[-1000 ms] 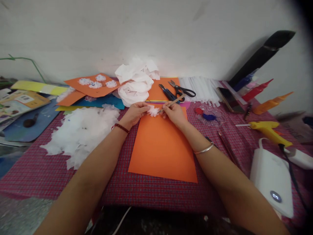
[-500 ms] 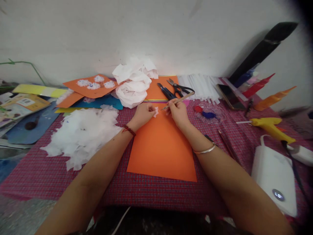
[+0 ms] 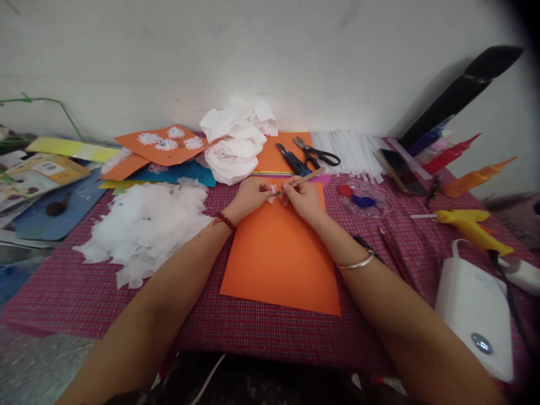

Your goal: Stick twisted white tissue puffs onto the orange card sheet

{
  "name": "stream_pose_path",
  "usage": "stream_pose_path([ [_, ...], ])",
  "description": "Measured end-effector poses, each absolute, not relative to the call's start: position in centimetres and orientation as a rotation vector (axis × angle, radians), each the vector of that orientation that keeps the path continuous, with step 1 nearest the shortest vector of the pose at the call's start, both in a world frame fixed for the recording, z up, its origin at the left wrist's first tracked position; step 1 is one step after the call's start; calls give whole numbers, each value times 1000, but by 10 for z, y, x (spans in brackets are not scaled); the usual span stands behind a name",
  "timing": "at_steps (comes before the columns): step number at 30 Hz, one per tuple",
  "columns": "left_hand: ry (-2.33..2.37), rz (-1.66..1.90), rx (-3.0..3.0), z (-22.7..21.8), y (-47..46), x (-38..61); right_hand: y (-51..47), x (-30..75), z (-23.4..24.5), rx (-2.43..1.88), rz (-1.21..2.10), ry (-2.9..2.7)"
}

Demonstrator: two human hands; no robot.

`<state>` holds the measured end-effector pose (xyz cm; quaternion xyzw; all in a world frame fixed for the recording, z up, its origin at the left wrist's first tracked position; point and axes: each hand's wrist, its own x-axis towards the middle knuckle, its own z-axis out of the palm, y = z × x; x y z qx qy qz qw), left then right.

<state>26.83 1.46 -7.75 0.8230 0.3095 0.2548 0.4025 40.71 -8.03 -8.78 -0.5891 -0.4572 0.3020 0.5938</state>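
The two hands have closed in on each other. A second ago a fluffy white tuft showed plainly between them; now only a small scrap of the tissue piece (image 3: 272,192) peeks out, pinched in the fingertips of the left hand (image 3: 248,194). It sits at the far edge of the orange sheet (image 3: 278,259), toward the back edge of the desk. The right hand (image 3: 301,198) still grips the thin stick (image 3: 307,178) between thumb and fingers, its near end pressed into the tissue and its far end pointing at the scissors (image 3: 317,153). By the look of it the tuft is being bunched tighter about the stick, so the shaping is well along.

Hard to make out: the stick's tip is buried behind the fingers, and how much tissue the left hand encloses cannot be told. The loose tissue pile (image 3: 143,230) toward the desk's left edge lies untouched. At the right edge the white box (image 3: 472,304) is partly cut off, and darkness swallows that corner.
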Motion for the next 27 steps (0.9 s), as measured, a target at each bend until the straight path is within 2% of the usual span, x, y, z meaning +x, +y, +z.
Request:
stream_pose_path([
  [4, 728, 679, 2042, -73, 12, 266, -81, 407, -89, -1383, 680, -1125],
  [10, 902, 986, 1827, -72, 12, 258, -84, 410, -98, -1410, 622, -1263],
  [21, 864, 955, 1989, -88, 19, 257, -89, 403, -97, -1477, 312, -1540],
  [27, 867, 939, 1905, -91, 19, 257, -86, 414, -91, -1377, 611, -890],
])
